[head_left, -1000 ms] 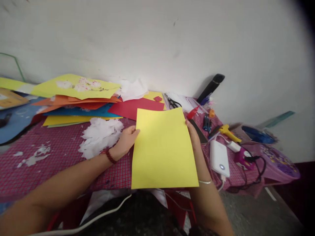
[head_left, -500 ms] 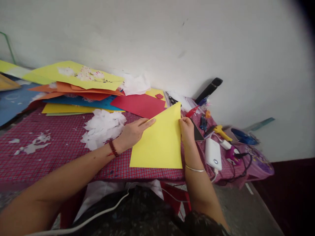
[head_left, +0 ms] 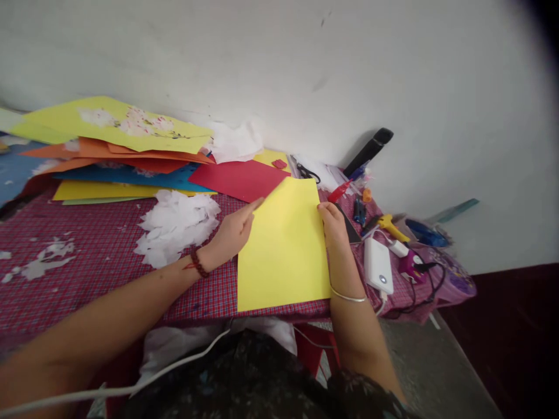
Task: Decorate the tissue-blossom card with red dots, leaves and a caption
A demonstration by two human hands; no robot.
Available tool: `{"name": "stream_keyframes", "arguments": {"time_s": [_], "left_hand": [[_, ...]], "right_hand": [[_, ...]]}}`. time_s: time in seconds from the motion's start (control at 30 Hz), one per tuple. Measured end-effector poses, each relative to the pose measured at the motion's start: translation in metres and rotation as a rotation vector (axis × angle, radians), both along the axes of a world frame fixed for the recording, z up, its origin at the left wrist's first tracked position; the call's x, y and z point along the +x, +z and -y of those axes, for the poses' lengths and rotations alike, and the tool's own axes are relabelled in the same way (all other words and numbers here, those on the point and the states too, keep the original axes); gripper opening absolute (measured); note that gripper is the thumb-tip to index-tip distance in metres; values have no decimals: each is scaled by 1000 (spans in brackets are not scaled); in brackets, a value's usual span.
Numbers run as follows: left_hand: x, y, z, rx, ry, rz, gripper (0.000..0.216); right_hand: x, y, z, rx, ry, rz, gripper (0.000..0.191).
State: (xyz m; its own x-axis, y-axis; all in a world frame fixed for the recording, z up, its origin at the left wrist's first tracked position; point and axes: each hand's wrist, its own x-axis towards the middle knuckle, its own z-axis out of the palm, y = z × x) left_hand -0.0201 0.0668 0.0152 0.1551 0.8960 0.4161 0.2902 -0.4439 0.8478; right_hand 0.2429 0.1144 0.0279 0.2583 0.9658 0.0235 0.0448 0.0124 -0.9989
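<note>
A plain yellow sheet of paper (head_left: 286, 247) lies in front of me, its upper left edge bent on a slant. My left hand (head_left: 231, 235) is at that left edge, the index finger stretched along it and the other fingers curled in against the paper. On the opposite side, my right hand (head_left: 334, 224) pinches the right edge between thumb and fingers. Left of my left hand is a heap of torn white paper pieces (head_left: 177, 227). Beyond the sheet lies a red sheet (head_left: 238, 179).
Coloured papers, topped by a yellow sheet with flowers (head_left: 131, 125), are stacked back left. Scissors (head_left: 308, 173), a white power bank (head_left: 378, 266), a yellow glue gun (head_left: 393, 228) and a purple plug adapter (head_left: 411, 266) lie at right. The wall (head_left: 279, 70) stands behind.
The yellow sheet has turned slightly and its near edge has come closer to me. Its top edge now shows wider. My left index finger has slid from the paper's face to its edge.
</note>
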Motion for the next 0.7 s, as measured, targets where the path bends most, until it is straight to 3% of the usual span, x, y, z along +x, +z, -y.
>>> {"name": "stream_keyframes", "arguments": {"time_s": [0.07, 0.17, 0.3, 0.43, 0.6, 0.7], "left_hand": [[6, 0, -2, -235, 59, 291, 41], [14, 3, 4, -603, 18, 617, 45], [15, 11, 31, -877, -124, 720, 44], [8, 14, 58, -962, -162, 689, 36], [-7, 12, 67, -945, -128, 593, 22], [-22, 15, 64, -846, -90, 242, 17]], "right_hand": [[3, 0, -1, 26, -23, 74, 24], [10, 1, -4, 134, -96, 140, 19], [18, 1, -6, 193, -130, 76, 16], [13, -1, -4, 220, -90, 68, 13], [-2, -4, -2, 189, 3, 85, 14], [-8, -6, -2, 160, 38, 80, 12]]}}
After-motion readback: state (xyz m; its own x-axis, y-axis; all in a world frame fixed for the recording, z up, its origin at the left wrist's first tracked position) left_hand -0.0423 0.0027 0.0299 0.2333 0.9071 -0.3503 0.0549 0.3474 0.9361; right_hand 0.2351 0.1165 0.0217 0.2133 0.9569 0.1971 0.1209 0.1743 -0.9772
